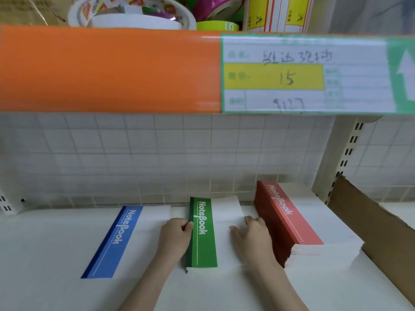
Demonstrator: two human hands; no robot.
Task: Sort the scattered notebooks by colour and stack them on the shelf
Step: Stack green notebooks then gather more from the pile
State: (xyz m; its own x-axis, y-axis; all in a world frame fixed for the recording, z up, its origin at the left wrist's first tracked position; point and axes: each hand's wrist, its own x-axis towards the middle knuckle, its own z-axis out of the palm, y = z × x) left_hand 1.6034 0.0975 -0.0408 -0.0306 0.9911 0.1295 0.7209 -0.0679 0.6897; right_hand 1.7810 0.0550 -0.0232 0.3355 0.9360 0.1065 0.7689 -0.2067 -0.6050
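Green notebook (203, 232) lies flat on the white shelf (45, 254), spine to the left, on top of a low pile of the same kind; white cover with a green band reading "NoteBook". Left hand (174, 237) is at its spine edge, fingers curled in against that edge, apparently gripping it. Right hand (251, 239) lies on the white part of the cover, fingers reaching to the far right corner, tips bent over the edge; whether they pinch the cover or only press on it cannot be told. Both forearms come in from the bottom of the view. Just beside the right hand, a tall stack of red notebooks (289, 221), edges slightly uneven at the near end. To the left of the left hand, a blue notebook (114, 241) lies flat on the shelf, near but apart from the green pile. Cardboard sheet (377, 232) stands tilted at the right of the red stack. Behind, a white wire grid back panel (134, 153) and a slotted upright (350, 149). Above, an orange shelf front (107, 68) carrying a handwritten price label (303, 72) marked "15". Rolls of tape (134, 14) sit on the upper shelf.
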